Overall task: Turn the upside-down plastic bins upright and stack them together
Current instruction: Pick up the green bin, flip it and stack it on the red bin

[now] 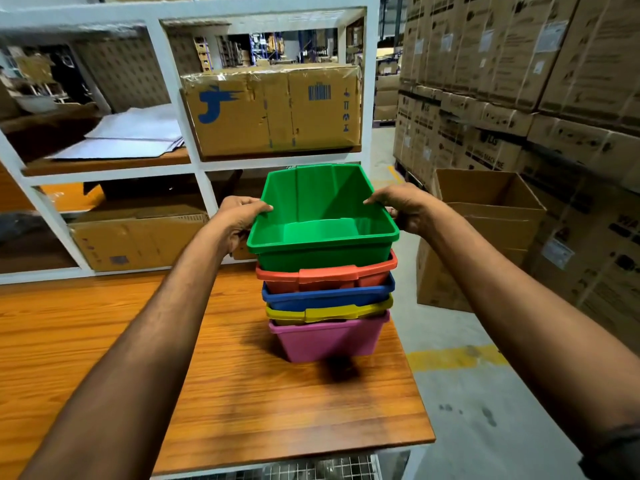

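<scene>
A stack of upright plastic bins stands near the right edge of the wooden table (pixel 104 327). From the bottom it goes pink bin (pixel 329 339), yellow bin (pixel 329 313), blue bin (pixel 325 297), red bin (pixel 325 277), with the green bin (pixel 322 233) on top, sitting higher than the rest and open side up. My left hand (pixel 235 220) grips the green bin's left rim, thumb over the edge. My right hand (pixel 403 207) grips its right rim the same way.
A white shelf unit (pixel 197 164) with cardboard boxes and white sheets stands behind the table. An open cardboard box (pixel 485 237) sits on the floor to the right. Tall stacks of cartons (pixel 519 81) fill the right side. The table's right edge is close to the stack.
</scene>
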{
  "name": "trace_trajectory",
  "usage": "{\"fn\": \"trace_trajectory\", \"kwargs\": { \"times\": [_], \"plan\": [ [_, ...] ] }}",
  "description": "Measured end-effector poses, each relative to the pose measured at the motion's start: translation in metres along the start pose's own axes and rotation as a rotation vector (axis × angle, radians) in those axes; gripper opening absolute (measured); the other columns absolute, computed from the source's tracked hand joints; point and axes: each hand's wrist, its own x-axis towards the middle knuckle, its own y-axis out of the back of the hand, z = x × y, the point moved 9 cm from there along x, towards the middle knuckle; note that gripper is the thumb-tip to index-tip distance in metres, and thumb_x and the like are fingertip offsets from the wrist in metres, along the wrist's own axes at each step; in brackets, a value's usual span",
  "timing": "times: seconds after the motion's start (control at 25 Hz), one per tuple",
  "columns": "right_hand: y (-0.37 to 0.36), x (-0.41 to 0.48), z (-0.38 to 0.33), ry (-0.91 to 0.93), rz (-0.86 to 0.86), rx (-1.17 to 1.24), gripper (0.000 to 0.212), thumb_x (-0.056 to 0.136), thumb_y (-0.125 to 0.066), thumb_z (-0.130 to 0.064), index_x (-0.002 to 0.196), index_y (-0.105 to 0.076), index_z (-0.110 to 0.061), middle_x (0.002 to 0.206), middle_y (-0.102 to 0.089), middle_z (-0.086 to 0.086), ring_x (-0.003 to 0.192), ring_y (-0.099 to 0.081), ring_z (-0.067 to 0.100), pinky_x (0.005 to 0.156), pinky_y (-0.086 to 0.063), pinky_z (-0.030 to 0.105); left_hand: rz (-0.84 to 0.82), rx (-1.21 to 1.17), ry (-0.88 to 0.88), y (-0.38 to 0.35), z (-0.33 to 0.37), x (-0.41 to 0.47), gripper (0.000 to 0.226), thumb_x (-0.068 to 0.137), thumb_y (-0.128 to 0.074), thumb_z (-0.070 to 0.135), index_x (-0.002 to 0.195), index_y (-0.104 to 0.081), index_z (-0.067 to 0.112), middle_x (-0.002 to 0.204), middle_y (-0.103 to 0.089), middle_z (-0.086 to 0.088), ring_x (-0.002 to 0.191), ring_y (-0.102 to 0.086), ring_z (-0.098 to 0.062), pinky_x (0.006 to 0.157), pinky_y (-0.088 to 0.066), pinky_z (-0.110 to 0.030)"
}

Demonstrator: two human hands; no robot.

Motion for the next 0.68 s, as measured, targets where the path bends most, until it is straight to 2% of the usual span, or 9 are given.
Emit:
{"fn": "trace_trajectory", "kwargs": {
  "times": [0.04, 0.16, 0.32, 0.4, 0.48, 0.52, 0.6, 0.68],
  "plan": [
    [0.000, -0.001, 0.001, -0.006, 0.007, -0.011, 0.035, 0.088, -0.067, 0.003, 0.123, -0.064, 0.000, 0.113, -0.075, 0.019, 0.102, -0.076, 0.031, 0.096, -0.060, 0.048, -0.007, 0.012, -0.004, -0.001, -0.002, -0.001, 0.019, 0.093, -0.070, 0.010, 0.111, -0.072, 0.008, 0.103, -0.074, -0.010, 0.091, -0.073, -0.020, 0.073, -0.061, -0.030],
    [0.001, -0.002, 0.005, -0.014, 0.018, -0.021, 0.034, 0.087, -0.068, 0.002, 0.121, -0.064, -0.002, 0.114, -0.075, 0.018, 0.101, -0.077, 0.031, 0.095, -0.060, 0.048, 0.005, 0.033, -0.029, -0.002, -0.004, -0.005, 0.021, 0.095, -0.069, 0.011, 0.115, -0.071, 0.006, 0.108, -0.072, -0.011, 0.093, -0.072, -0.021, 0.083, -0.060, -0.033],
    [0.001, -0.006, 0.006, -0.028, 0.031, -0.005, 0.033, 0.089, -0.069, 0.001, 0.121, -0.063, -0.002, 0.114, -0.074, 0.016, 0.101, -0.076, 0.030, 0.093, -0.061, 0.048, 0.014, 0.050, -0.039, -0.001, -0.005, -0.006, 0.028, 0.095, -0.070, 0.016, 0.121, -0.070, 0.007, 0.105, -0.072, -0.007, 0.091, -0.071, -0.018, 0.081, -0.059, -0.031],
    [0.002, -0.008, 0.007, -0.038, 0.040, 0.011, 0.033, 0.089, -0.069, 0.000, 0.121, -0.062, -0.003, 0.117, -0.072, 0.015, 0.102, -0.076, 0.029, 0.093, -0.061, 0.047, 0.013, 0.053, -0.020, 0.002, -0.009, -0.006, 0.023, 0.094, -0.072, 0.021, 0.114, -0.073, 0.012, 0.104, -0.074, -0.006, 0.091, -0.073, -0.018, 0.090, -0.059, -0.038],
    [0.002, -0.012, 0.007, -0.039, 0.050, 0.018, 0.028, 0.090, -0.069, 0.000, 0.117, -0.063, -0.004, 0.119, -0.071, 0.015, 0.104, -0.075, 0.029, 0.094, -0.061, 0.046, 0.014, 0.059, -0.009, 0.006, -0.011, -0.009, 0.013, 0.092, -0.074, 0.025, 0.103, -0.076, 0.018, 0.103, -0.076, -0.007, 0.101, -0.074, -0.025, 0.097, -0.055, -0.045],
    [0.003, -0.015, 0.007, -0.041, 0.057, 0.015, 0.024, 0.090, -0.069, 0.000, 0.113, -0.063, -0.005, 0.119, -0.071, 0.014, 0.104, -0.075, 0.028, 0.095, -0.061, 0.046, 0.009, 0.057, -0.008, 0.007, -0.012, -0.011, 0.010, 0.092, -0.074, 0.026, 0.099, -0.075, 0.020, 0.103, -0.077, -0.008, 0.101, -0.075, -0.027, 0.092, -0.056, -0.043],
    [0.002, -0.023, 0.007, -0.042, 0.058, -0.003, 0.016, 0.092, -0.067, -0.001, 0.107, -0.063, -0.008, 0.114, -0.072, 0.011, 0.100, -0.075, 0.023, 0.095, -0.060, 0.043, -0.007, 0.039, -0.012, 0.008, -0.011, -0.016, 0.012, 0.093, -0.073, 0.026, 0.102, -0.075, 0.019, 0.102, -0.076, -0.008, 0.082, -0.073, -0.017, 0.068, -0.051, -0.030],
    [0.004, -0.030, 0.007, -0.037, 0.072, -0.025, 0.014, 0.093, -0.066, -0.003, 0.105, -0.062, -0.009, 0.104, -0.072, 0.006, 0.089, -0.073, 0.018, 0.092, -0.060, 0.037, -0.013, -0.015, -0.005, 0.009, -0.011, -0.021, 0.012, 0.095, -0.070, 0.022, 0.105, -0.073, 0.017, 0.099, -0.075, -0.006, 0.073, -0.067, -0.008, 0.059, -0.051, -0.022]
  ]
}}
